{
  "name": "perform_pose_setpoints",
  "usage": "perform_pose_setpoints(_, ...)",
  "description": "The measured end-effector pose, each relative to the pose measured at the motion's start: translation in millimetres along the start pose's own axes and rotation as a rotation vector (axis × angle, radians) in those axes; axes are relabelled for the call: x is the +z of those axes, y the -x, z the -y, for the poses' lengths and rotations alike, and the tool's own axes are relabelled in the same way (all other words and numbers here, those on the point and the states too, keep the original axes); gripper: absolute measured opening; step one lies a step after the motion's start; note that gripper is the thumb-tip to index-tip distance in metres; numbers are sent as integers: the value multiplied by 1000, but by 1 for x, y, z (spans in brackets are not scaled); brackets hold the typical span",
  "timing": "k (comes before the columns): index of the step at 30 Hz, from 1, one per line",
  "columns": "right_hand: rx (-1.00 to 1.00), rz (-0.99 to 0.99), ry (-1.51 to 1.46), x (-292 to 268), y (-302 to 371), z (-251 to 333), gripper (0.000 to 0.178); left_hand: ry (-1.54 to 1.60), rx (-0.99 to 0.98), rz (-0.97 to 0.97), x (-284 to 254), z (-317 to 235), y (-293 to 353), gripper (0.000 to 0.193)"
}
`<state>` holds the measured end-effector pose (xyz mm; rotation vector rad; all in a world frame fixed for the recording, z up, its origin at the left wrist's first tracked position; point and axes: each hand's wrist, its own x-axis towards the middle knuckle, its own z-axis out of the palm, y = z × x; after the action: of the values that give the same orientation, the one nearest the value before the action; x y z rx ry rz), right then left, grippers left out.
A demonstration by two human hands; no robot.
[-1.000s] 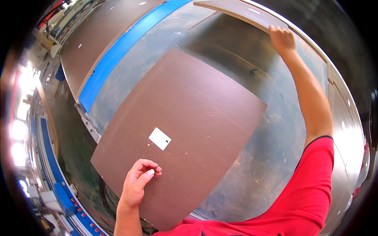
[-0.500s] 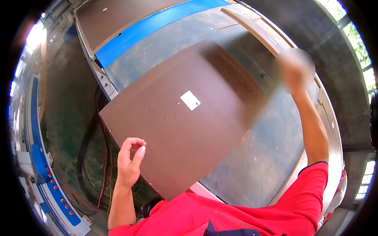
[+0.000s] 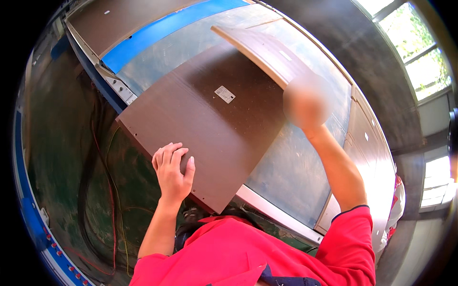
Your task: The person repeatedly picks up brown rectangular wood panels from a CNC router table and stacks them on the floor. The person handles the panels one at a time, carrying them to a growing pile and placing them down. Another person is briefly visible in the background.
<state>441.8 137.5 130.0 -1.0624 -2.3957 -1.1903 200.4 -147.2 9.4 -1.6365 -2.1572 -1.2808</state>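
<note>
A large brown panel (image 3: pixel 238 143) with a white label (image 3: pixel 224 94) and small holes along its near left edge lies on the grey tabletop (image 3: pixel 296 176). Over that edge is my left hand (image 3: pixel 171 174), its fingers bent and slightly apart, with nothing held; whether the fingertips touch the panel I cannot tell. My right hand (image 3: pixel 307 102) is blurred, at the near end of a second brown panel (image 3: pixel 267 52) with a pale edge. This second panel is tilted up above the far right of the first and casts a shadow on it.
Beyond lie a blue strip (image 3: pixel 176 31) and another brown panel (image 3: pixel 119 24). More brown panels (image 3: pixel 365 157) are along the right side. Dark cables (image 3: pixel 90 167) and red and yellow wires run over the green floor at the left, near a blue rail (image 3: pixel 24 190).
My right hand and the second panel have moved left, over the first panel. My left hand has shifted right and uncurled from its near pinch. The view has swung too.
</note>
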Motion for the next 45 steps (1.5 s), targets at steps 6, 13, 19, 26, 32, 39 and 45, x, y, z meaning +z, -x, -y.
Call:
perform_pose_setpoints(6, 27, -55, -89, -33, 31, 39, 19, 24, 7, -34, 0, 3, 5, 22)
perform_pose_setpoints(13, 27, 102, -139, -56, 73, 87, 19, 37, 32, -15, -2, 5, 10, 25)
perform_pose_setpoints(19, 126, 44, -207, -82, 90, 108, 16, 62, 49, -13, -5, 5, 12, 26)
perform_pose_setpoints(26, 103, 159, -275, -99, 111, 123, 16, 117, 81, -21, -2, 5, 15, 27)
perform_pose_setpoints(32, 399, 180, -743, -160, 103, 104, 25, 136, 67, -24, -11, 16, 19, 32)
perform_pose_setpoints(39, 1031, 167, -897, -22, 167, 56, 54, 109, 104, 23, -20, 14, 11, 36)
perform_pose_setpoints(45, 1416, 421, -1391, -28, 151, 76, 62, 40, 76, 69, -17, 39, -32, 47)
